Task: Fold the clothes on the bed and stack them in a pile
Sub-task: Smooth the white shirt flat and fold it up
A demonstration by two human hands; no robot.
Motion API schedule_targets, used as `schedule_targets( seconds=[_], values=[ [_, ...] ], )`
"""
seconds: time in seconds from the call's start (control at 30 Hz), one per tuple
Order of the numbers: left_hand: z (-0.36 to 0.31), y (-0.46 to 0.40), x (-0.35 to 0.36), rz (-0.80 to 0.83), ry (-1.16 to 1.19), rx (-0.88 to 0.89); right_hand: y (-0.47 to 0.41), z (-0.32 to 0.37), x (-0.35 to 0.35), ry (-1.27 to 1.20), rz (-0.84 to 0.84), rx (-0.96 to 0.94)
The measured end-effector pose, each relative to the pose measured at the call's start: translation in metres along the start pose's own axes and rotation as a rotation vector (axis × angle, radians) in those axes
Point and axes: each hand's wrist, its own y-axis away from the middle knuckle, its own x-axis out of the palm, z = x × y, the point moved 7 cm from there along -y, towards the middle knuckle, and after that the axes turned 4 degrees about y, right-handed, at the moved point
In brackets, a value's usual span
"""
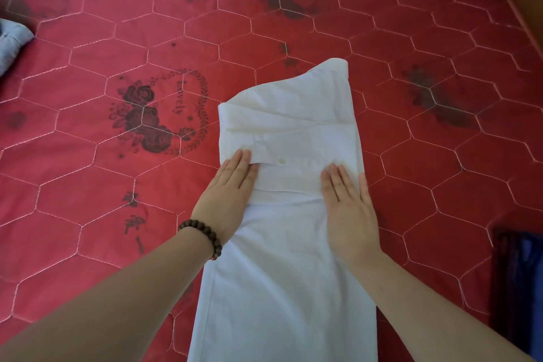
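Palms down on the white shirt [289, 185], stretched lengthwise along the red quilted bed [411, 38] in front of me. My left hand [227, 194] presses flat at its left edge, fingers straight; my right hand [349, 209] lies flat near the right edge, gripping nothing. Sides look folded in, so I'm smoothing. Next, I reckon, fold it end over end, keeping edges square.

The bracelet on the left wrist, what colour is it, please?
Dark brown beads, seen in the head view: bracelet.
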Motion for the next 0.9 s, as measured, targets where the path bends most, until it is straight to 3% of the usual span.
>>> schedule_targets(
  seconds=[0.2, 0.3, 0.37, 0.47, 0.6, 0.77, 0.9],
  values=[
    [-0.008, -0.001, -0.001, 0.050, -0.041, -0.002, 0.005, -0.007, -0.004, -0.032, 0.075, -0.046],
    [-0.019, 0.002, -0.029, -0.168, 0.115, 0.025, -0.002, 0.002, -0.032, -0.192, -0.079, -0.034],
    [-0.015, -0.008, -0.040, -0.303, 0.155, -0.055, -0.017, 0.016, -0.045, -0.273, -0.178, -0.097],
    [-0.004, -0.035, -0.024, -0.193, 0.125, -0.270, -0.056, 0.044, -0.042, -0.284, -0.117, -0.169],
    [0.004, -0.049, 0.010, -0.062, 0.024, -0.270, -0.086, 0.059, -0.016, -0.264, -0.052, -0.114],
    [0.010, -0.045, 0.012, -0.109, -0.012, -0.292, -0.078, 0.001, 0.001, -0.175, -0.083, 0.044],
    [0.010, -0.050, 0.012, -0.015, -0.018, -0.327, -0.068, -0.058, 0.014, -0.137, 0.103, 0.217]
  ],
)
